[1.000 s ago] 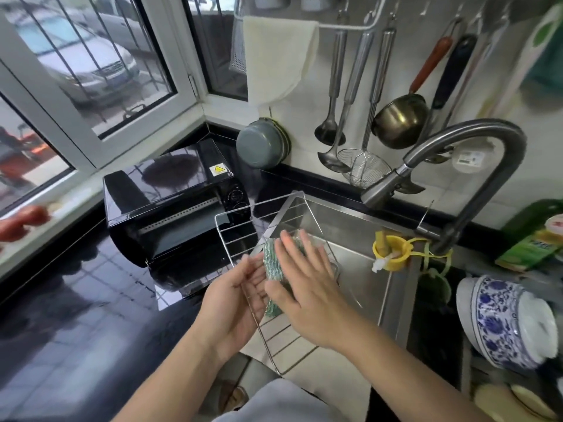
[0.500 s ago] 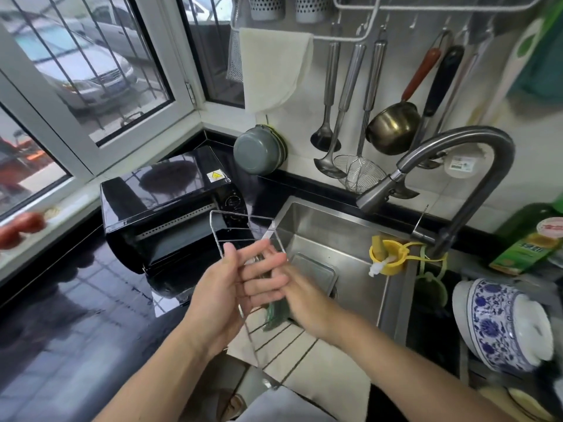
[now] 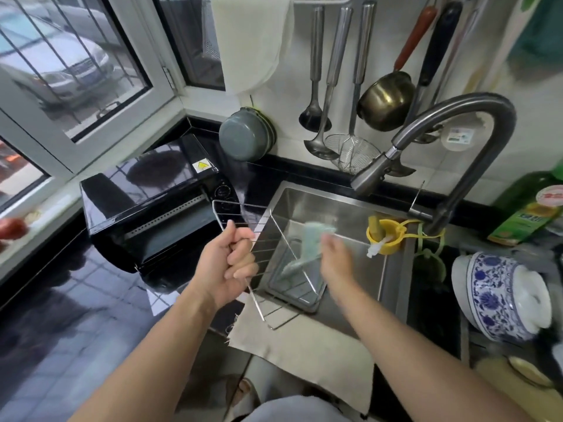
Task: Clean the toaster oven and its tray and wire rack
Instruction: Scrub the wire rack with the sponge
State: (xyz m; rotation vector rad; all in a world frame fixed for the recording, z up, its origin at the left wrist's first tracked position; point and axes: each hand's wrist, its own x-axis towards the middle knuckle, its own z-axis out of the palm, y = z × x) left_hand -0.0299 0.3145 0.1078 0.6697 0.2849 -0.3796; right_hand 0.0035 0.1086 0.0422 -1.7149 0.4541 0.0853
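Note:
My left hand (image 3: 227, 263) grips the left edge of the wire rack (image 3: 275, 266), holding it tilted over the sink's left rim. My right hand (image 3: 336, 258), blurred by motion, holds a pale green sponge cloth (image 3: 307, 248) against the rack's far side. Beneath the rack, a metal tray (image 3: 300, 295) lies in the steel sink (image 3: 329, 205). The black toaster oven (image 3: 146, 205) stands on the dark counter at the left, its door open.
A curved faucet (image 3: 457, 141) arches over the sink. Ladles, a strainer and a brass pot hang on the wall. A beige cloth (image 3: 304, 351) drapes over the sink's front edge. A blue-and-white jar (image 3: 499, 300) and a yellow brush holder (image 3: 384, 236) sit at the right.
My left hand went from lying flat on the rack to gripping its edge. My right hand swept the sponge down, then out to the right over the sink.

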